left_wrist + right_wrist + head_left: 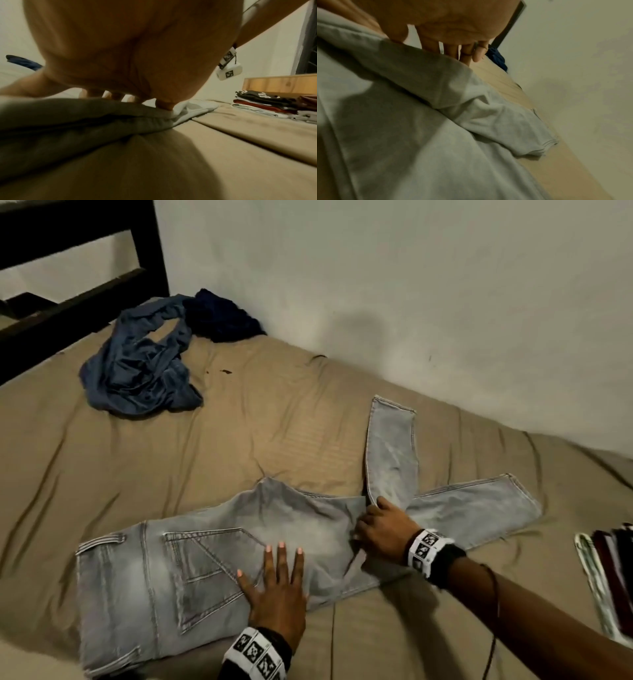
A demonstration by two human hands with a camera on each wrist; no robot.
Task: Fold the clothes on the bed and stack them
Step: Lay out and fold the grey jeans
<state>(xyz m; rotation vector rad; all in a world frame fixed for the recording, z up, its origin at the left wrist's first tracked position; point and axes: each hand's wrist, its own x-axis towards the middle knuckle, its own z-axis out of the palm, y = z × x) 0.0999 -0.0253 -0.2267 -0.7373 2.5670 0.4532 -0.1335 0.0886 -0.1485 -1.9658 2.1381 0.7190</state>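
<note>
A: Where do things stand on the bed (pixel 102 474)?

B: The grey jeans (pixel 205 559) lie flat across its near half, waistband toward 9 o'clock, legs running toward 3 o'clock. One leg is bent up toward 12 o'clock, the other points toward 2 o'clock.

A: And the hands?

B: The left hand (pixel 279 594) lies flat, fingers straight and spread, pressing the seat beside the back pocket. It grips nothing. The right hand (pixel 383 529) is at the knees where the legs part, fingers curled into the denim, so that grip looks closed on the jeans.

A: How to do this step well?

B: I'd keep the left palm pinning the seat so it doesn't slide, then bring the bent leg down onto the other, seams matched, and smooth outward before folding toward the waistband.

A: The count, biggest first?

B: One bed. One pair of jeans. One blue garment (pixel 137 364) crumpled at 11 o'clock, one darker navy piece (pixel 222 316) touching it. One folded stack (pixel 609 570) at 3 o'clock; its layers I can't count. Two hands.
</note>
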